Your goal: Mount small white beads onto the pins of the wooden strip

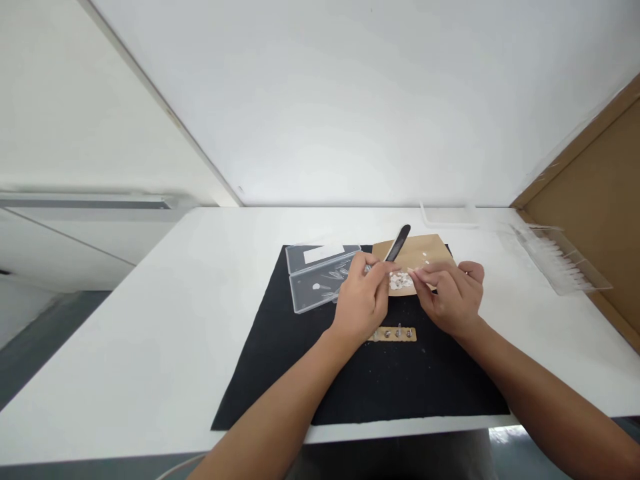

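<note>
My left hand (363, 293) is closed at the near left edge of a sheet of brown paper (420, 250). A slim black file (399, 243) sticks up from its fingers. Small white pieces (401, 281) lie in a pile on the paper between the hands. My right hand (450, 293) is closed in a pinch at the pile's right side; what its fingertips hold is too small to name. Below the left hand lies a tan strip (404, 334) with several small upright clear and metallic pieces, its left end partly hidden by that hand.
An open clear plastic case (313, 293) with nail-shaped clear pieces lies left of the hands on a black cloth (280, 353). On the white table (150, 333), a clear tray of clear pieces (553, 260) sits at right, beside a brown board (600, 180). A white wall stands behind.
</note>
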The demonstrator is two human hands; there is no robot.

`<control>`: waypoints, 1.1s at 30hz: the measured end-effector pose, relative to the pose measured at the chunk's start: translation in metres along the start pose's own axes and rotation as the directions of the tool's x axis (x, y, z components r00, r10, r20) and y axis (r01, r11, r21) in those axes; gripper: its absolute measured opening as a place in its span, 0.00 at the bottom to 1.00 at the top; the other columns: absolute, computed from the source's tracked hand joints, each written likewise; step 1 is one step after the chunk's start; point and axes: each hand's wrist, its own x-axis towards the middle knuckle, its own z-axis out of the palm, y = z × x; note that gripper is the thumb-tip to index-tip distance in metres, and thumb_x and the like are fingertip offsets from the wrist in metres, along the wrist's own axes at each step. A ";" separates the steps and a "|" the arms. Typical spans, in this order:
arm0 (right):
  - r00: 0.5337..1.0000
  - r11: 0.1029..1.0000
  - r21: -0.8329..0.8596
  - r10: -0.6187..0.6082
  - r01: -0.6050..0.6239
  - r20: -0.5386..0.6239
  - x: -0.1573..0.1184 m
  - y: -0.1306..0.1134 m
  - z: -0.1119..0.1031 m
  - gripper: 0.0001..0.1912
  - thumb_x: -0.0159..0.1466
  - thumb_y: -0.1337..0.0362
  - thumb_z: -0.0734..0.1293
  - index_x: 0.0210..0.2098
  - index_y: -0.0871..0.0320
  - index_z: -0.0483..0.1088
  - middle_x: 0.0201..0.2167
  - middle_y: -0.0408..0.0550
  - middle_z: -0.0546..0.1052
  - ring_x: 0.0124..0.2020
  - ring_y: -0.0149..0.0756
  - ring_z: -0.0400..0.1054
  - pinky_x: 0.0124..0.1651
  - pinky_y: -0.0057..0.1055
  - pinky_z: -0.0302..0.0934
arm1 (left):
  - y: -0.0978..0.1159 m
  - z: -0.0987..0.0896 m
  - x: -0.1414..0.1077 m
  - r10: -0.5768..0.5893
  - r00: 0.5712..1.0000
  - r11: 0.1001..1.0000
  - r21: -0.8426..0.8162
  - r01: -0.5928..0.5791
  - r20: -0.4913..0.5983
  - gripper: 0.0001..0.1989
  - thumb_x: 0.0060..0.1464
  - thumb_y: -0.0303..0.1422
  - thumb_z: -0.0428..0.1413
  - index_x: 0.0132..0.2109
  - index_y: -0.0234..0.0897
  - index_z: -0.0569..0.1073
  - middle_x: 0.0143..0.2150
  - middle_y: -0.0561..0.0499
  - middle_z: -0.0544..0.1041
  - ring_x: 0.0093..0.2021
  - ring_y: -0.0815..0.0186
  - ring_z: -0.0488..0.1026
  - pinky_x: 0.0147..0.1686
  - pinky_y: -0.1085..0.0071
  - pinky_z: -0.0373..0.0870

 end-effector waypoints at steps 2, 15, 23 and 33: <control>0.999 0.999 -0.017 -0.039 0.040 0.004 0.000 -0.001 0.000 0.16 0.65 0.66 0.77 0.35 0.55 0.65 0.30 0.38 0.82 0.27 0.28 0.74 0.40 0.35 0.56 | 0.002 -0.002 0.002 -0.005 1.000 0.994 -0.108 0.005 0.003 0.12 0.71 0.29 0.50 0.51 0.39 0.79 0.45 0.47 0.70 0.44 0.64 0.72 0.45 0.67 0.72; 0.988 0.988 0.081 -0.138 0.133 0.068 -0.003 0.002 -0.004 0.12 0.66 0.70 0.75 0.35 0.53 0.67 0.33 0.36 0.84 0.29 0.27 0.75 0.40 0.36 0.54 | 0.003 -0.001 0.002 -0.155 0.986 0.894 -0.414 0.169 0.069 0.10 0.68 0.38 0.59 0.48 0.41 0.83 0.44 0.48 0.70 0.29 0.73 0.71 0.25 0.74 0.75; 0.983 0.978 0.113 -0.179 0.174 0.035 0.001 0.005 -0.008 0.11 0.67 0.68 0.75 0.33 0.53 0.70 0.34 0.34 0.84 0.31 0.25 0.76 0.39 0.36 0.53 | 0.007 0.000 0.002 -0.179 0.968 0.765 -0.593 0.251 0.178 0.12 0.67 0.40 0.60 0.48 0.37 0.83 0.44 0.48 0.71 0.23 0.79 0.70 0.22 0.75 0.74; 0.999 0.994 0.104 -0.047 0.045 0.024 -0.002 0.007 -0.005 0.14 0.66 0.63 0.77 0.48 0.51 0.73 0.35 0.37 0.85 0.31 0.29 0.77 0.42 0.37 0.55 | 0.009 -0.007 0.008 -0.055 0.985 0.926 -0.360 0.110 0.161 0.13 0.69 0.39 0.57 0.40 0.40 0.83 0.31 0.48 0.74 0.39 0.62 0.74 0.32 0.68 0.76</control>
